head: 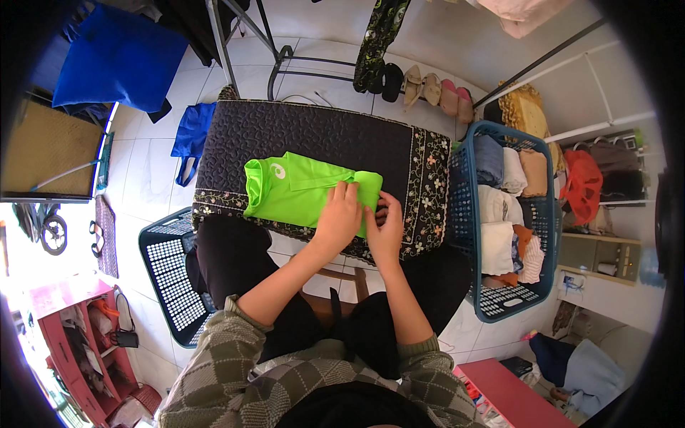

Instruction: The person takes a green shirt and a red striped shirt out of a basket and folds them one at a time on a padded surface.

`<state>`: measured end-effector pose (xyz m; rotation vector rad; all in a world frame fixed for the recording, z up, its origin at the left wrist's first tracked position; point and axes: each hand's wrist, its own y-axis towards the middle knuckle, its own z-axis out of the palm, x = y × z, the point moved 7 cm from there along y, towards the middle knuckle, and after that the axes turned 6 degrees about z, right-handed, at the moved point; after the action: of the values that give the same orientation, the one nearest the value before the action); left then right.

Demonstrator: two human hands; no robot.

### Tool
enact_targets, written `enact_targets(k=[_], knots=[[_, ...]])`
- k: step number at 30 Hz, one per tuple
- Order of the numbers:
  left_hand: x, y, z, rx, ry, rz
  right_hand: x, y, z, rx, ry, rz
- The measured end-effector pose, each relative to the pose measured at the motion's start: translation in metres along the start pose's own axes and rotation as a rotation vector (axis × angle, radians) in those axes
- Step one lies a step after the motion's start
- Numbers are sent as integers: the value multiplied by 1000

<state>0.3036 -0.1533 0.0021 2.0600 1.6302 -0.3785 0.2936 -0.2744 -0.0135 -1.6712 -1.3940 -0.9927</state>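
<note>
A bright green shirt (305, 187) lies partly folded on a table draped with a dark quilted cloth (321, 123). Its neck opening is at the left, close to a round white logo, and a sleeve lies across its body. My left hand (341, 211) rests on top of the shirt, fingers close together by a folded-over strip at the right end. Beside it, my right hand (387, 222) has its thumb and curled fingers at that folded end. Cloth under both hands is partly hidden.
A blue plastic laundry basket (473, 214) with several folded garments stands at the right. Another basket (171, 278) is on the floor at the left. Shoes (428, 88) sit on a metal rack beyond the table; a blue bag (195, 128) lies left of it.
</note>
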Motion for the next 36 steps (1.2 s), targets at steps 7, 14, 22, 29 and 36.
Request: enact_targets(k=[7,14,22,29,36], knots=[[36,1,10,128,-23,-26,26,-15,19,46,-186,-323],[38,2,-1,4,-8,-128,21,-18,26,65,-276,-326],[42,1,7,172,171,-106,-29,-8,35,190,148,169],[30,1,17,72,-5,-27,-22,-3,12,79,205,129],[7,-5,24,125,1,60,3,-9,-6,-6,-16,-24]])
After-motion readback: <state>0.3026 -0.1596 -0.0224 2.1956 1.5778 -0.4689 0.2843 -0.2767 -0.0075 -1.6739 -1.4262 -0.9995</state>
